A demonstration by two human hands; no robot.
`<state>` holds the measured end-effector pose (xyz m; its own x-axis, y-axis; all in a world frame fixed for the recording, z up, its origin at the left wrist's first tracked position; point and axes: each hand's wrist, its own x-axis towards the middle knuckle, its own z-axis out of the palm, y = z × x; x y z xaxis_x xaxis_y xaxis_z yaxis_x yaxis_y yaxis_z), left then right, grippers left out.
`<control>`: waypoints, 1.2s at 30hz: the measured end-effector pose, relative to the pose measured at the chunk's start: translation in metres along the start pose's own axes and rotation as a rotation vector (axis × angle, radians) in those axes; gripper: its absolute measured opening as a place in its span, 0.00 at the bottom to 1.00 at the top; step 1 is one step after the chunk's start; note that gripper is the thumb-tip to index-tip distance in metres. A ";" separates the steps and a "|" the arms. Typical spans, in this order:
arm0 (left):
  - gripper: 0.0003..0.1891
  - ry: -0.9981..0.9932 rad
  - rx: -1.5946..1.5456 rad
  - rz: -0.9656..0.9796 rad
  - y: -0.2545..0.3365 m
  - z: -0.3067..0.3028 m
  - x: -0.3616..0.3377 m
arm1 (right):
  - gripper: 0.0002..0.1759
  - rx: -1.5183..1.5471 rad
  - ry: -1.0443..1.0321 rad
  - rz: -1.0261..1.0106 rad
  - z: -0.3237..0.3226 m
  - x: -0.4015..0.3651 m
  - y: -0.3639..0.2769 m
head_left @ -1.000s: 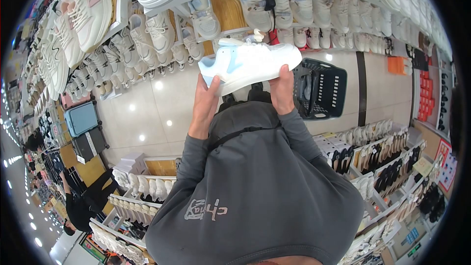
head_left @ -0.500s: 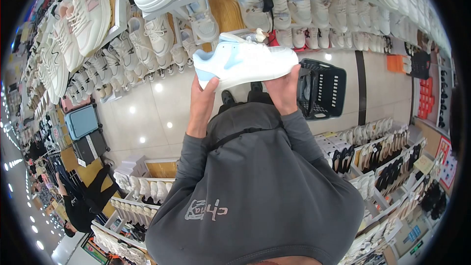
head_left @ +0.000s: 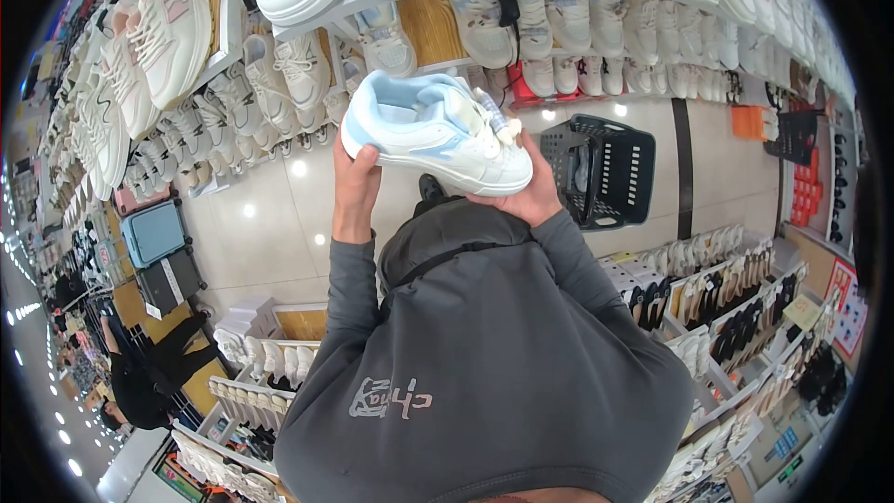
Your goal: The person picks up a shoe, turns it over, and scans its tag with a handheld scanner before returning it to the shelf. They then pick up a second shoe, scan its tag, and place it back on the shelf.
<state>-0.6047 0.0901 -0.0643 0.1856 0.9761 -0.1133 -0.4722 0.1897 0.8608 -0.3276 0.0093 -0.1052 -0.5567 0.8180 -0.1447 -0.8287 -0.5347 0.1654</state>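
Between my two hands is a white sneaker [head_left: 447,144] with light-blue panels and a light-blue lining, its opening tilted up toward me. At the heel, my left hand [head_left: 357,182] grips it with the thumb on the outer side. My right hand [head_left: 535,188] wraps the toe end from below and from the right. Laces and a small dangling ornament [head_left: 507,130] hang at the front of the tongue. The sneaker is held above the tiled floor, just before the shelves; most of its sole is hidden.
Ahead, shelves [head_left: 419,23] hold rows of white sneakers. A black shopping basket [head_left: 610,172] stands on the floor [head_left: 270,224] to the right. Suitcases [head_left: 158,233] stand at left, near a person in black [head_left: 154,368]. Behind me are more shoe racks [head_left: 717,307].
The sneaker has turned from a side view to show its opening and laces, its toe lowered toward me. Both hands shifted left with it, the right hand moving further under the toe.
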 end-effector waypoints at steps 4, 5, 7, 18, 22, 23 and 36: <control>0.54 0.021 -0.133 -0.009 -0.013 -0.007 0.001 | 0.43 -0.108 -0.089 0.124 -0.006 -0.003 0.004; 0.53 0.029 -0.169 -0.007 -0.017 -0.009 0.002 | 0.43 -0.153 -0.115 0.145 -0.007 -0.003 0.004; 0.52 0.044 -0.242 -0.003 -0.025 -0.009 0.004 | 0.44 -0.245 -0.166 0.185 -0.007 -0.003 0.006; 0.45 0.072 -0.381 -0.025 -0.038 0.033 0.009 | 0.54 -0.344 0.021 0.275 -0.029 0.002 0.023; 0.45 -0.066 -0.710 -0.113 -0.061 0.019 0.022 | 0.41 -0.387 -0.071 0.259 -0.047 -0.002 0.025; 0.45 -0.096 -0.778 -0.136 -0.067 0.015 0.025 | 0.40 -0.428 -0.077 0.270 -0.048 -0.003 0.024; 0.28 0.055 -0.333 -0.253 -0.053 0.021 0.035 | 0.34 -0.499 0.129 0.089 -0.022 -0.002 0.024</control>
<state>-0.5554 0.1120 -0.1039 0.2898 0.8966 -0.3347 -0.6721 0.4397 0.5957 -0.3473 -0.0098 -0.1226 -0.6032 0.7486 -0.2751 -0.6870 -0.6629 -0.2977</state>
